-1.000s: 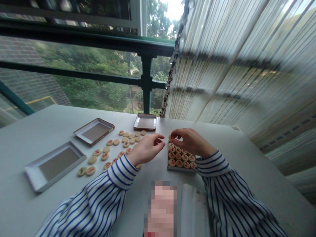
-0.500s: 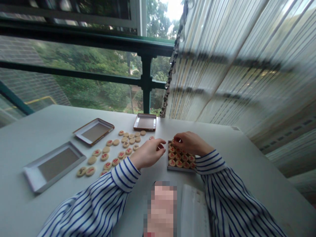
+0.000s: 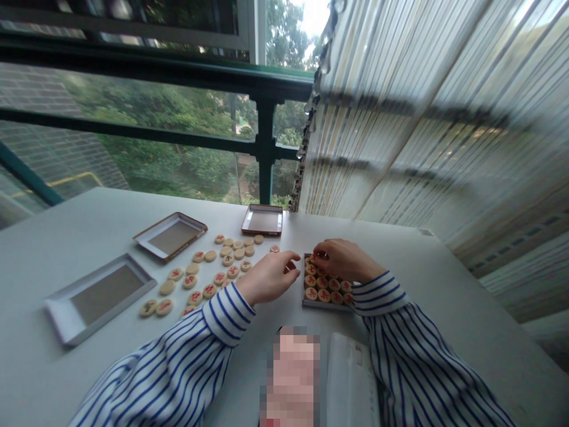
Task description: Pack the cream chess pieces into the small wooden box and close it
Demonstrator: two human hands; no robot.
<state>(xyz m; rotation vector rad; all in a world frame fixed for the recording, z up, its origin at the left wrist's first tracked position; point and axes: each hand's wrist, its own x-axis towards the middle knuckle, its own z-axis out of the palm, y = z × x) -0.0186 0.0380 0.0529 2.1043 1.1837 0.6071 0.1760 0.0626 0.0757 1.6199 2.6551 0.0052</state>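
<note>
A small tray on the white table holds rows of round wooden discs with red characters. My right hand rests over the tray's far end, fingers curled and pinched at a disc there. My left hand lies just left of the tray, fingers bent loosely, fingertips near a red-marked disc by the tray's edge. What its fingers hold, if anything, is hidden. Both arms wear blue-striped white sleeves. Several loose discs lie scattered left of my left hand.
Three shallow box parts lie on the table: a white one at the left, a brown-edged one behind it, a brown one at the far edge. A window railing runs behind; vertical blinds hang at the right.
Both hands have lowered toward the table. The right hand came down from above the tray onto its far row of discs. The left hand drew slightly back and down beside the tray.
</note>
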